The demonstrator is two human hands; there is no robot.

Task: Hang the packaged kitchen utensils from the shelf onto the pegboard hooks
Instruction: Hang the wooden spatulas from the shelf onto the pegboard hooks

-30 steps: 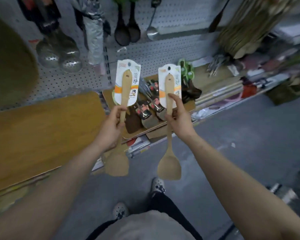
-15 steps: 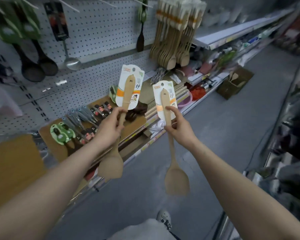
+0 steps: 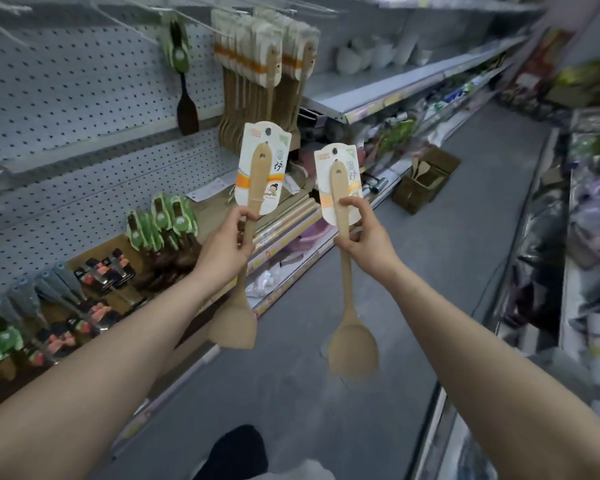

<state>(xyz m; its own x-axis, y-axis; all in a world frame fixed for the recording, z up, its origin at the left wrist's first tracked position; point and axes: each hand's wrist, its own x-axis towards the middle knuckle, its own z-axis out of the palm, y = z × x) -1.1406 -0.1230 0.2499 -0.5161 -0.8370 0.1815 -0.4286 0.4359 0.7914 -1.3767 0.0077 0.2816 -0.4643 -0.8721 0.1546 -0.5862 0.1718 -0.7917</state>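
Head view. Left hand (image 3: 227,249), centre frame, fingers curled round the handle of a wooden spatula (image 3: 240,275). Handle runs up toward 12 o'clock, slightly tilted to 1; blade hangs down at 6 o'clock over the grey floor (image 3: 326,403). White backing card (image 3: 262,174) with an orange band sits behind the top of the handle, just above the fingers.

Right hand (image 3: 366,244), at 3 o'clock of the left and apart from it, grips a second spatula, call it spatula 2 (image 3: 346,289), thumb and fingers pinched round the handle just under its own card, card 2 (image 3: 340,183). Blade down at 6 o'clock, motion-blurred. Card 2 is a bit lower than the left one.

Pegboard (image 3: 84,98) fills the frame from 9 to 11 o'clock. At 12 o'clock, a dense bundle (image 3: 264,81) of the same carded wooden utensils hangs on its hooks, behind and above the held cards. At 11 o'clock a single dark spatula (image 3: 187,109) with a green card hangs alone.

Lower shelf (image 3: 284,244) along 7 to 9 o'clock carries green-carded tools (image 3: 163,220) and dark-handled items (image 3: 101,271), lying flat. A brown box (image 3: 426,181) stands on the floor at 2 o'clock. Upper shelf at 1 o'clock holds white crockery (image 3: 371,53), blurred. Right edge of frame: blurred packaged goods, not readable
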